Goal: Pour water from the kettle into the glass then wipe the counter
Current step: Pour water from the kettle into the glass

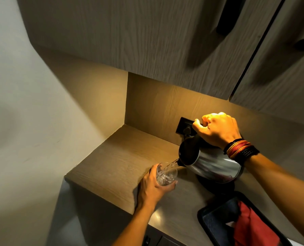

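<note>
Wood-grain counter (123,157), dimly lit: right hand (216,128) grips tilted kettle (213,162), left hand (153,185) clasps glass (166,174), apparently part-filled. Pouring underway; wiping outstanding, red cloth (252,226) near right.

We see the right hand (216,129) tipping the steel kettle (209,161) by its handle, water streaming into the glass (166,174) gripped by the left hand (154,188); right of the kettle, a red cloth (254,228) lies on the desk (123,157).

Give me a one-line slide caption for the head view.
Right hand tips the steel kettle, pouring water into the glass held by the left hand.
</note>
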Available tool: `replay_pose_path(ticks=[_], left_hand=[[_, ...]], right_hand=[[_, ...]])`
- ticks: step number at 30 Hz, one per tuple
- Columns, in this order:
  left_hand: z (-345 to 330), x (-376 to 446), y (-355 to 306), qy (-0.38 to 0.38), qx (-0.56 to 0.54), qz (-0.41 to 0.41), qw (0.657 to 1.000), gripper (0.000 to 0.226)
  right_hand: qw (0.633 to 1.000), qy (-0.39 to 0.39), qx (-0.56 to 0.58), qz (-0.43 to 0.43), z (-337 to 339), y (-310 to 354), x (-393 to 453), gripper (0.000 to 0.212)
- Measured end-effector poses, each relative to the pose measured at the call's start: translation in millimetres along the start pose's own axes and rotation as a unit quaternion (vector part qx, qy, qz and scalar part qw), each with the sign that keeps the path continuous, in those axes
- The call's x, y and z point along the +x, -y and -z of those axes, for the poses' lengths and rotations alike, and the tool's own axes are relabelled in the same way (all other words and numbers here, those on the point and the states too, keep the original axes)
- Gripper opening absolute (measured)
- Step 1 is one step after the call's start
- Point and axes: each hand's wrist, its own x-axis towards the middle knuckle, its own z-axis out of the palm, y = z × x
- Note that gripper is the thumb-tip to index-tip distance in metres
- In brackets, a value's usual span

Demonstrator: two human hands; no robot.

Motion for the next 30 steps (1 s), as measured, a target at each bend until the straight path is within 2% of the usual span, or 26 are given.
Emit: replay_pose_path(ticks=[7, 30], left_hand=[[1, -1, -3, 0.001, -0.005, -0.005, 1.0, 0.09], [4, -5, -4, -0.035, -0.047, -0.058, 0.997, 0.074]], right_hand=[[1.0, -0.016, -0.016, 0.019, 3, -1, 3, 0.056], [0.999, -0.028, -0.027, 0.038, 15, 5, 10, 0.056]])
